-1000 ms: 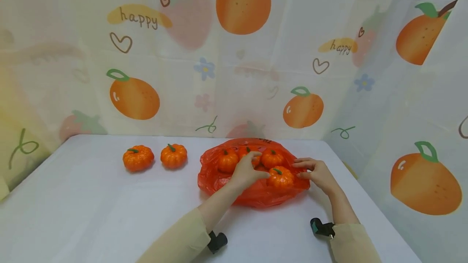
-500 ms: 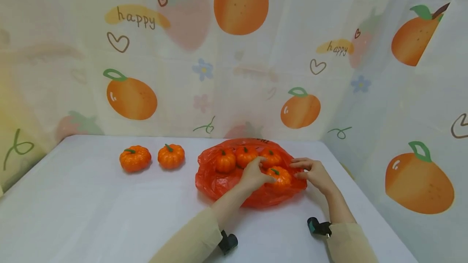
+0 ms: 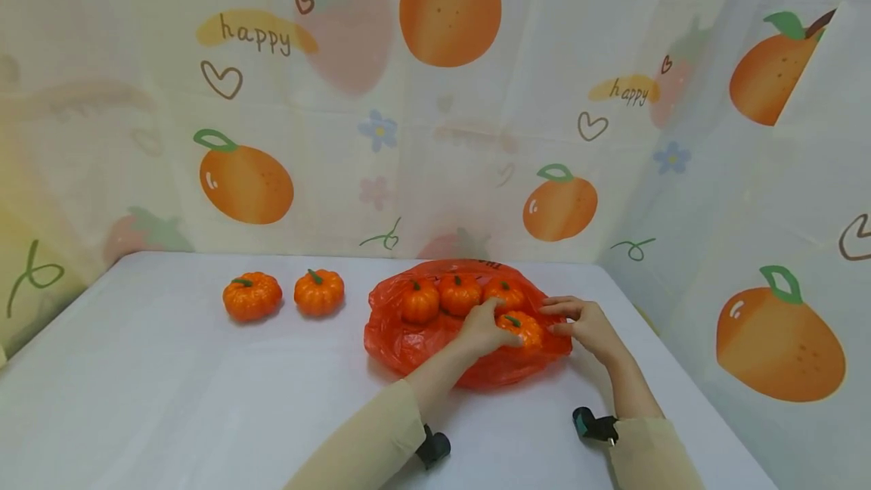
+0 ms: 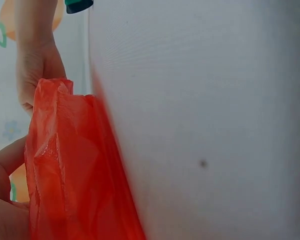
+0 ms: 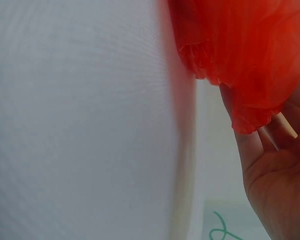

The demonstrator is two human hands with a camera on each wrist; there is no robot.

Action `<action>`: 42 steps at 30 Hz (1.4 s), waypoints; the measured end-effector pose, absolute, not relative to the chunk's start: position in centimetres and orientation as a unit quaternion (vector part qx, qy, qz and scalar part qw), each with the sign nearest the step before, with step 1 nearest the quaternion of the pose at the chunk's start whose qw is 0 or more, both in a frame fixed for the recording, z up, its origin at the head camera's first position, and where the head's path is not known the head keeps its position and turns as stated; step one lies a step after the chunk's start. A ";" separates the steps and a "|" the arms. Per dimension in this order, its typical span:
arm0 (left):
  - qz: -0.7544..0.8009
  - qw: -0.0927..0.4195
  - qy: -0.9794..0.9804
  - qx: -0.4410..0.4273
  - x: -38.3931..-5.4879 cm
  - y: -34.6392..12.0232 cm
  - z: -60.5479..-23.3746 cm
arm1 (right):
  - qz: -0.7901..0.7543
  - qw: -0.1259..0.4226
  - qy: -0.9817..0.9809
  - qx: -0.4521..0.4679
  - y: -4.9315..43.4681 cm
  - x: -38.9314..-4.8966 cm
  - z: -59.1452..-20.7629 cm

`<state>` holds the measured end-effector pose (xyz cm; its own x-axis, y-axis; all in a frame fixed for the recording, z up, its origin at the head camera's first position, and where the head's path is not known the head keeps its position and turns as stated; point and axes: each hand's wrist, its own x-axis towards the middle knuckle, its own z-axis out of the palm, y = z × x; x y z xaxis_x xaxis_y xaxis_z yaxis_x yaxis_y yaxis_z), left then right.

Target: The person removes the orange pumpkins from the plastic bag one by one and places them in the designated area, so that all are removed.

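A red plastic bag (image 3: 408,346) lies spread open on the table, with several small orange pumpkins in it. My left hand (image 3: 481,330) reaches over the bag and grips the front right pumpkin (image 3: 527,330), thumb at its front and fingers at its back. Behind it, a pumpkin (image 3: 505,292) is partly covered by that hand. At the bag's right edge, my right hand (image 3: 590,330) holds the plastic between thumb and fingers. In the left wrist view, the bag's side (image 4: 75,165) hides the pumpkins. In the right wrist view, crumpled plastic (image 5: 250,105) lies against my right hand's fingers.
Two more pumpkins, one wider (image 3: 252,297) and one smaller (image 3: 319,293), sit left of the bag on the white table (image 3: 204,392). A fruit-patterned curtain (image 3: 435,134) hangs behind and along the right side.
My left hand has moved right, from beside the front right pumpkin to around it. My right hand stays at the bag's edge. The view has shifted slightly.
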<state>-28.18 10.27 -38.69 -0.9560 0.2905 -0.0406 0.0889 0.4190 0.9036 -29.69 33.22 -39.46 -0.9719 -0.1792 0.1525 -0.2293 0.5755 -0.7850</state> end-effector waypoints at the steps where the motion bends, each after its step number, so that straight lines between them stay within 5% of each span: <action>1: 0.524 0.098 0.838 0.116 -28.2 10.3 -38.7 | 0.445 0.028 -0.888 0.115 33.2 -29.7 -39.5; 42: 0.550 0.106 0.819 0.120 -28.2 9.2 -39.1 | 0.445 0.018 -0.889 0.104 32.9 -29.7 -39.4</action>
<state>-28.19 9.18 -39.07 -0.9484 0.3142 -0.0422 0.0798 0.3657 0.9273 -29.68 32.90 -39.36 -0.9777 -0.1693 0.1246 -0.2012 0.5817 -0.7881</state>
